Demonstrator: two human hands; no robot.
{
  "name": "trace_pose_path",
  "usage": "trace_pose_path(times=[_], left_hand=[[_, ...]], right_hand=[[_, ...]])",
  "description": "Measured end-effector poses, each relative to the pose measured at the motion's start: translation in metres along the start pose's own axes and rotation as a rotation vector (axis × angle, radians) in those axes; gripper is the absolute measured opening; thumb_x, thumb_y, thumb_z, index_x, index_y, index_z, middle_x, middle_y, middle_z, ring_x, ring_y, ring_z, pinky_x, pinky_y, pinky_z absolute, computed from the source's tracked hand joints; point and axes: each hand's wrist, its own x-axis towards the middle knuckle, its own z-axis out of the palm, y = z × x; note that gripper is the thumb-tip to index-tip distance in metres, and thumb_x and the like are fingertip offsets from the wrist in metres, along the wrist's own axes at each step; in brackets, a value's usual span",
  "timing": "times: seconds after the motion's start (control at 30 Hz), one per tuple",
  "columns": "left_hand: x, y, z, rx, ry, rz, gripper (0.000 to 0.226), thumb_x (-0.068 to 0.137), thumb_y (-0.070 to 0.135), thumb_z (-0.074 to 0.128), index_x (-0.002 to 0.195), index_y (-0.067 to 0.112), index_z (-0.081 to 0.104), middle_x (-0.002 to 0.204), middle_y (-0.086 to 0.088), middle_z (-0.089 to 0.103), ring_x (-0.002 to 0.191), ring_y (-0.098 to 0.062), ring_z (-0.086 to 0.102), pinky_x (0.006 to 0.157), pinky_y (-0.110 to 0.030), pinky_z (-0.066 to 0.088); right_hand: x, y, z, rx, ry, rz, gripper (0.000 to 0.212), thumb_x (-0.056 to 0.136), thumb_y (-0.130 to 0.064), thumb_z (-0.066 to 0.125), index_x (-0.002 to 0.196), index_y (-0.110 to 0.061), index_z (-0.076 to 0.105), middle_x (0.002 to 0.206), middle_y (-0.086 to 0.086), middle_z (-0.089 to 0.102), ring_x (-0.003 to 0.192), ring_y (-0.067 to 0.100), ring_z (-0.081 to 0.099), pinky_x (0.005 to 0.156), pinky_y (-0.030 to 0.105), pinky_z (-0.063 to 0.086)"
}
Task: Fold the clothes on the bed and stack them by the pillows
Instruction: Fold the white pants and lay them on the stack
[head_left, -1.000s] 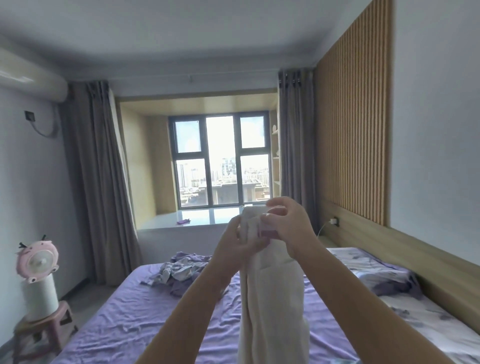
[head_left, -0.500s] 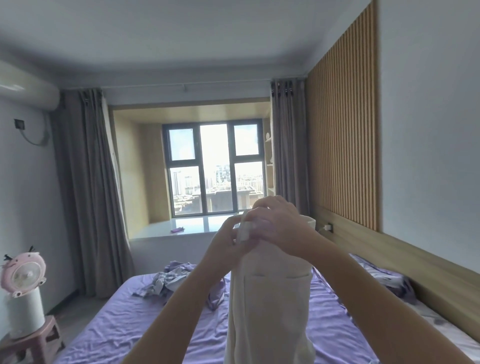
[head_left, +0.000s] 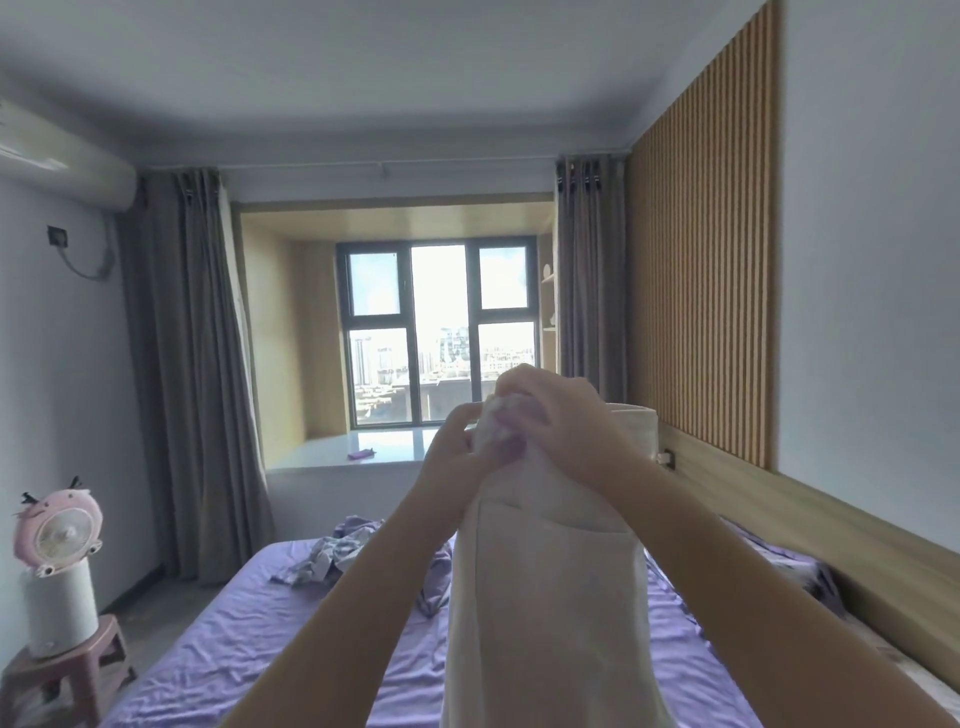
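**Both hands bunch the top of a cream garment above the bed**

The left hand (head_left: 457, 447) is curled, its fingers and thumb pinching the top edge of the cream garment (head_left: 550, 597) from the 9 o'clock side. The right hand (head_left: 556, 415) comes in from 3 o'clock, its fingers curled over the same bunched edge and gripping it; the fingertips of the two hands meet at the gather, which is slightly blurred. One garment is held, hanging straight down from the hands to the lower edge of the view, with a pocket seam showing across its front. A stiff band of the same cloth stands up behind the right wrist.

The bed (head_left: 260, 649), covered by a purple sheet, fills the lower part of the view. On it, at about 10 o'clock from the hanging garment and well apart from the hands, lies one loose pile of clothes (head_left: 332, 556) in grey-white and purple; how many pieces it holds I cannot tell. At 3 o'clock, along the wooden headboard, a patterned pillow (head_left: 779, 561) is partly seen.

At 8 o'clock one pink fan (head_left: 54, 535) stands on a white cylinder on one pink stool (head_left: 67, 680). Two grey curtains flank one window (head_left: 441, 332) at 12 o'clock, and one small purple object (head_left: 361, 455) lies on the sill.
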Motion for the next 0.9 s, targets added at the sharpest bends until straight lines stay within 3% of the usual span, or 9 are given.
trace_pose_path(times=[0.17,0.23,0.33,0.43,0.53,0.6,0.7,0.8,0.9], left_hand=[[0.007,0.005,-0.012,-0.034,0.058,0.038,0.026,0.081,0.009,0.070,0.104,0.019,0.061,0.088,-0.013,0.069,0.074,-0.024,0.068,0.061,-0.034,0.056],[0.011,0.010,-0.020,-0.059,0.039,0.056,0.026,0.081,0.006,0.070,0.102,0.020,0.061,0.084,-0.007,0.072,0.073,-0.022,0.069,0.059,-0.033,0.056],[0.012,0.014,-0.030,-0.131,0.008,0.101,0.029,0.078,0.006,0.071,0.104,0.016,0.062,0.089,-0.006,0.073,0.078,-0.022,0.070,0.061,-0.032,0.056],[0.007,0.011,-0.038,-0.156,-0.031,0.104,0.032,0.074,0.010,0.074,0.104,0.016,0.064,0.094,-0.007,0.073,0.082,-0.023,0.070,0.064,-0.032,0.056],[-0.003,0.002,-0.045,-0.153,-0.050,0.079,0.029,0.075,0.012,0.071,0.103,0.019,0.066,0.097,-0.008,0.072,0.084,-0.024,0.069,0.066,-0.034,0.057],[-0.013,-0.003,-0.052,-0.151,-0.023,0.029,0.031,0.073,0.011,0.074,0.102,0.020,0.067,0.097,-0.010,0.071,0.084,-0.025,0.069,0.067,-0.036,0.057],[-0.026,-0.006,-0.058,-0.013,0.088,-0.101,0.036,0.071,0.007,0.076,0.102,0.020,0.064,0.099,-0.012,0.068,0.083,-0.024,0.068,0.065,-0.032,0.057],[-0.036,0.001,-0.065,0.569,0.183,0.061,0.066,0.075,0.012,0.074,0.131,0.029,0.043,0.128,0.003,0.048,0.111,-0.012,0.049,0.091,-0.024,0.046],[-0.044,0.012,-0.055,1.173,-0.172,0.381,0.095,0.072,0.055,0.069,0.147,0.033,0.015,0.151,0.012,0.024,0.139,-0.005,0.018,0.117,-0.036,0.009]], right_hand=[[-0.025,0.027,0.001,-0.379,0.127,-0.050,0.051,0.083,-0.050,0.052,0.129,-0.028,0.048,0.126,-0.006,0.057,0.123,0.017,0.044,0.113,0.037,0.017],[-0.043,0.041,-0.003,-0.338,0.175,-0.004,0.065,0.080,-0.056,0.054,0.138,-0.032,0.035,0.141,-0.005,0.044,0.133,0.015,0.035,0.115,0.031,0.014],[-0.067,0.051,-0.006,0.253,0.181,0.267,0.101,0.068,-0.052,0.075,0.141,-0.051,0.005,0.153,-0.011,0.019,0.137,0.005,0.024,0.111,0.027,0.022],[-0.082,0.049,0.000,0.819,0.054,0.473,0.115,0.064,-0.036,0.084,0.140,-0.052,-0.001,0.147,-0.006,0.037,0.130,0.009,0.042,0.111,0.045,0.032],[-0.088,0.042,0.018,0.987,-0.018,0.450,0.093,0.063,-0.022,0.084,0.138,-0.036,0.030,0.118,-0.005,0.066,0.109,0.015,0.062,0.087,0.037,0.054],[-0.089,0.034,0.029,0.924,0.010,0.517,0.059,0.061,-0.025,0.084,0.113,-0.028,0.057,0.099,-0.004,0.072,0.092,0.017,0.069,0.071,0.028,0.057],[-0.094,0.031,0.047,0.868,0.042,0.597,0.032,0.064,-0.020,0.085,0.090,-0.022,0.067,0.087,-0.001,0.074,0.081,0.017,0.071,0.067,0.029,0.057],[-0.102,0.028,0.066,0.801,-0.040,0.614,0.029,0.064,-0.022,0.084,0.087,-0.023,0.066,0.080,-0.011,0.073,0.070,0.004,0.068,0.056,0.015,0.051],[-0.114,0.018,0.092,0.666,-0.180,0.608,0.030,0.062,-0.028,0.084,0.083,-0.030,0.062,0.075,-0.017,0.069,0.067,-0.008,0.062,0.052,0.006,0.043]])
